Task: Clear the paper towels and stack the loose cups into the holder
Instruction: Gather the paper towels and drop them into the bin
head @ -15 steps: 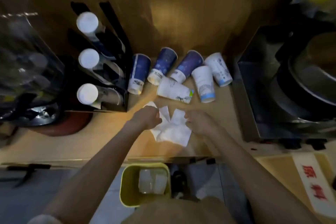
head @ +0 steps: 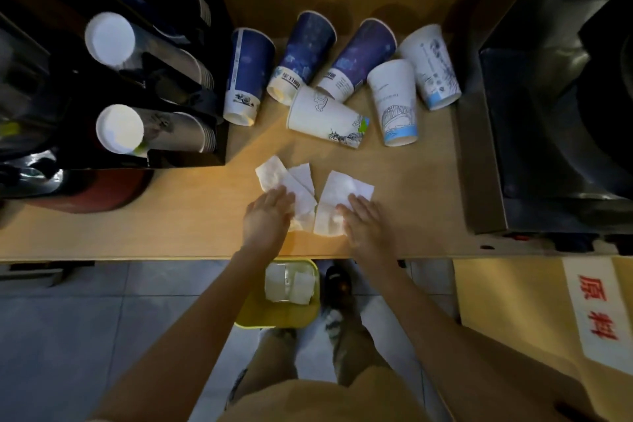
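Observation:
Several white paper towels lie near the counter's front edge, a left bunch [head: 287, 180] and a right sheet [head: 337, 204]. My left hand [head: 269, 217] rests flat on the left bunch, fingers together. My right hand [head: 364, 221] lies flat on the right sheet. Neither hand grips anything. Beyond them several loose paper cups lie on their sides: three dark blue cups [head: 248, 74] and three white printed cups [head: 327, 118]. The black cup holder [head: 185, 158] at the left holds stacks of cups [head: 161, 128] lying in its slots.
A yellow bin [head: 277, 313] with white paper inside stands on the floor under the counter edge. A steel machine [head: 548, 120] fills the right side. A red-brown round object [head: 89, 192] sits at the left. The wooden counter [head: 137, 233] ends just below my hands.
Both hands went from curled on the towels to lying flat on them. The towels now lie in two separate groups. The camera view has moved closer to the counter.

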Action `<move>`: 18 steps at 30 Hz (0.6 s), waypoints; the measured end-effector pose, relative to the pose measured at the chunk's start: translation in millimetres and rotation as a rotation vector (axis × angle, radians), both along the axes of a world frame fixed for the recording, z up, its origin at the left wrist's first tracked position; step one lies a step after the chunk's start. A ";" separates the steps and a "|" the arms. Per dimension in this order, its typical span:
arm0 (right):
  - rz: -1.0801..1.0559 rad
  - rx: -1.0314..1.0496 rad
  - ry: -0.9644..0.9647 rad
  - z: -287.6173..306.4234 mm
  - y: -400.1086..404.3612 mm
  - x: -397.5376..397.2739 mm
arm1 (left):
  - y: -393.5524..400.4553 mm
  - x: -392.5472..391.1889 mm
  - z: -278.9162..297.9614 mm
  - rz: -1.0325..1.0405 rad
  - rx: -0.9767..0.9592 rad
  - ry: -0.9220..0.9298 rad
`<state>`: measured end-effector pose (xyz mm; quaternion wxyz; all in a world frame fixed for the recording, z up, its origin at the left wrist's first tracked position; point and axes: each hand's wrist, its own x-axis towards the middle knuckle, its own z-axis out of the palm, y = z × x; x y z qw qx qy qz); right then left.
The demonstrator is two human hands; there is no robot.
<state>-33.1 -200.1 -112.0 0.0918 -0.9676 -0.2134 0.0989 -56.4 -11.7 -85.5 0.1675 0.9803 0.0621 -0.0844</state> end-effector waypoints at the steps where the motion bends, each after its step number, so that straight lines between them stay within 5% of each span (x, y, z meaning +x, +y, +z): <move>1: -0.022 0.039 -0.014 -1.8 -0.6 -3.7 | 0.2 -3.2 1.8 0.015 0.004 -0.058; 10: -0.243 0.170 -0.138 17.1 13.8 -46.4 | 9.2 -44.9 17.1 0.032 -0.058 0.106; 18: -0.653 0.716 0.236 25.4 51.5 -134.3 | 28.5 -121.8 5.8 0.229 -0.559 0.207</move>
